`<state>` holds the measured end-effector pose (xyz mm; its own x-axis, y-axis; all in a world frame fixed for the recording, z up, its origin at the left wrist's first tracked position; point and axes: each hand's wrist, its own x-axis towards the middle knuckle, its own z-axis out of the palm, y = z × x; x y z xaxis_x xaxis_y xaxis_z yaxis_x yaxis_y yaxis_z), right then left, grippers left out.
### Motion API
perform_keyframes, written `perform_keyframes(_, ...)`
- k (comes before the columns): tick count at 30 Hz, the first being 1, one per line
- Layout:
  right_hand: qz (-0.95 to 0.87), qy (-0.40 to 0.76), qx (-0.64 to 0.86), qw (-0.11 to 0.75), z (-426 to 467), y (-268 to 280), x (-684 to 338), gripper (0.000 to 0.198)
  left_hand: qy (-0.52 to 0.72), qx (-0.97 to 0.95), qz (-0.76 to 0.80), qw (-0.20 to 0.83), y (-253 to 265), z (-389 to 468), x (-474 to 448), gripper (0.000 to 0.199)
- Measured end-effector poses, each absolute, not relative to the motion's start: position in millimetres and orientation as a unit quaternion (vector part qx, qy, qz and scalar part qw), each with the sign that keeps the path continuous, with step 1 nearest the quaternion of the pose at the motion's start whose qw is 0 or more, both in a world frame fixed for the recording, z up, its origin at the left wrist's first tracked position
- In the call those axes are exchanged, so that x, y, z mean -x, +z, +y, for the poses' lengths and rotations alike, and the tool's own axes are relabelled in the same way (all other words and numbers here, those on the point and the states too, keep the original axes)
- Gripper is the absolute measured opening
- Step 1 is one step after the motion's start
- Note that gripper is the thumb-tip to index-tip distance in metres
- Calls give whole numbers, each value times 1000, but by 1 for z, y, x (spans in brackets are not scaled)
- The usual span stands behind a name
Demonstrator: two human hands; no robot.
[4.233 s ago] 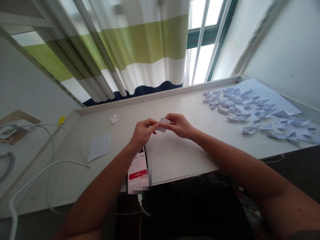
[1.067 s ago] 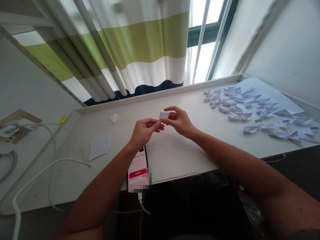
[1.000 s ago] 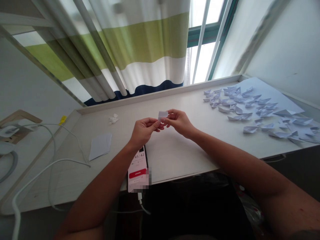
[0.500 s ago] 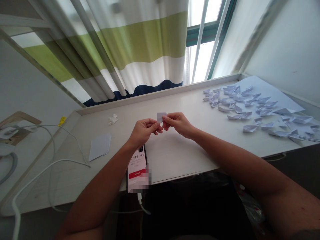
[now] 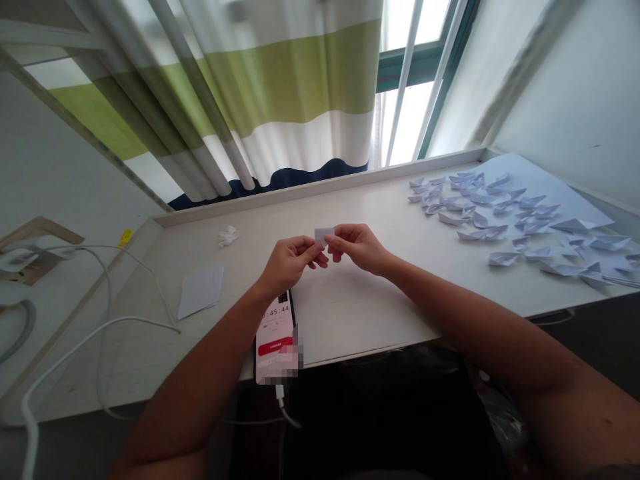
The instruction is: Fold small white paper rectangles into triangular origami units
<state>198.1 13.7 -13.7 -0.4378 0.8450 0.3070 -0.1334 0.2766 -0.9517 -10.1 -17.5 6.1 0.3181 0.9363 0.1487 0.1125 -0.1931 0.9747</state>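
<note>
A white phone with a red button [image 5: 274, 337] lies at the near edge of the pale wooden desk [image 5: 360, 307]. Above it, the left hand [image 5: 290, 261] and the right hand [image 5: 356, 245] both pinch a small folded white paper piece [image 5: 323, 234] in the air. It looks mid-fold; pressing the crease flat likely comes next. Farther right sit many small white paper boats [image 5: 500, 217].

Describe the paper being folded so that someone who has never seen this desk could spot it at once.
On the pale desk below the striped curtain, find the two hands raised at its middle. The small white folded paper is pinched between the left hand and the right hand, the only piece off the surface.
</note>
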Motion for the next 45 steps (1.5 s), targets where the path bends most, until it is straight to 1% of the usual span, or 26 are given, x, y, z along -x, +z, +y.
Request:
perform_keyframes(5,-674,519,278,445,14,-14,-199,47,397,-664,397,494,5,-20,8,39)
perform_keyframes(9,-662,531,253,465,15,-14,-200,43,423,-642,401,498,7,-21,7,41)
perform_keyframes(15,-655,529,216,494,17,-16,-202,59,444,-631,393,500,10,-19,10,41)
perform_keyframes(20,-664,527,230,478,18,-15,-201,42,436,-647,387,492,10,-17,12,38)
perform_keyframes(26,-658,537,252,463,16,-12,-201,46,427,-662,394,473,9,-18,11,36)
perform_keyframes(33,-658,536,273,453,14,-12,-201,46,453,-643,408,464,6,-19,7,35)
perform_keyframes(38,-661,528,269,461,12,-11,-199,50,458,-633,404,476,5,-18,8,36)
perform_keyframes(42,-657,528,256,474,11,-11,-199,47,451,-632,404,484,8,-20,7,37)
perform_keyframes(45,-653,533,255,474,12,-12,-200,45,440,-646,410,470,10,-22,6,36)
